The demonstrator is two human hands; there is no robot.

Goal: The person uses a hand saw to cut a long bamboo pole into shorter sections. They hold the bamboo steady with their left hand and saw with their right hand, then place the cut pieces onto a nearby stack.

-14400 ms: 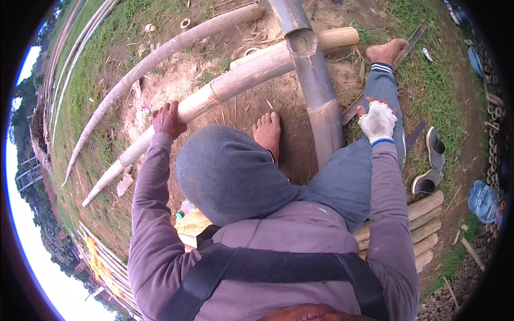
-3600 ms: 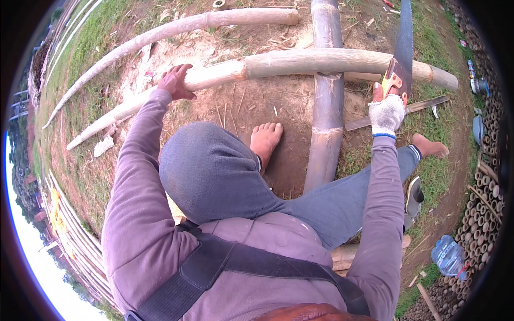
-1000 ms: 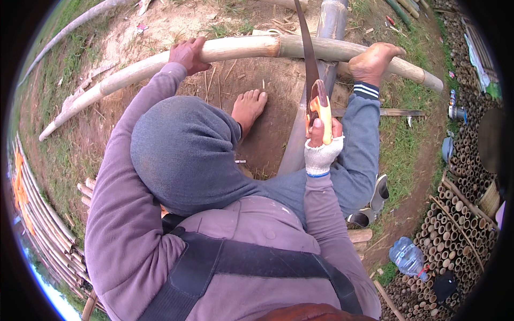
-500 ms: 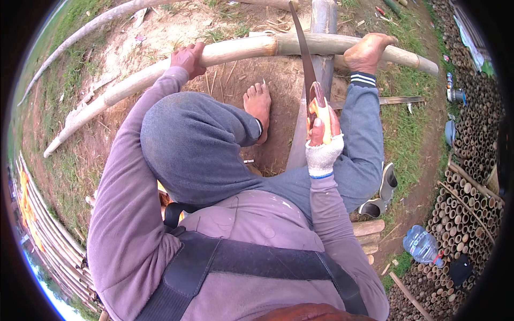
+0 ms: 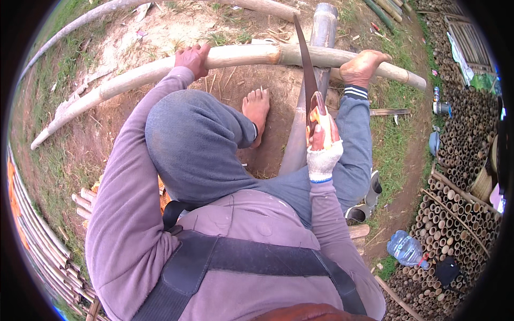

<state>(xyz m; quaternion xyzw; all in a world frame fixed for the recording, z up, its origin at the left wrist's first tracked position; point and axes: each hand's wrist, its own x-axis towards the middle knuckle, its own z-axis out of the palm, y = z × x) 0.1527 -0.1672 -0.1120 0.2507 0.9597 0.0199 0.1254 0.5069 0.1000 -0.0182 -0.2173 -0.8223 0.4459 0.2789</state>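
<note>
A long, pale bamboo pole [image 5: 235, 56] lies crosswise in front of me over a thicker grey bamboo log [image 5: 323, 28]. My left hand [image 5: 194, 60] wraps over the pole, left of its middle. In my right hand [image 5: 325, 150], which wears a white fingerless glove, is the handle of a handsaw [image 5: 308, 67]. The saw's long dark blade points away from me and crosses the pole near the log. Whether its teeth sit in a cut I cannot tell. My bare right foot [image 5: 360, 68] presses on the pole right of the blade.
My bare left foot [image 5: 256, 111] rests on the dirt. Stacked cut bamboo [image 5: 455, 214] fills the right side, with a clear plastic bottle [image 5: 406, 248] beside it. Slippers [image 5: 369, 198] lie by my right leg. Long poles [image 5: 43, 230] lie at lower left, and another curved pole [image 5: 107, 16] at far left.
The view has shifted a little, so the pole and the stacks at right appear further left. Both hands keep their holds, and the saw blade still crosses the pole.
</note>
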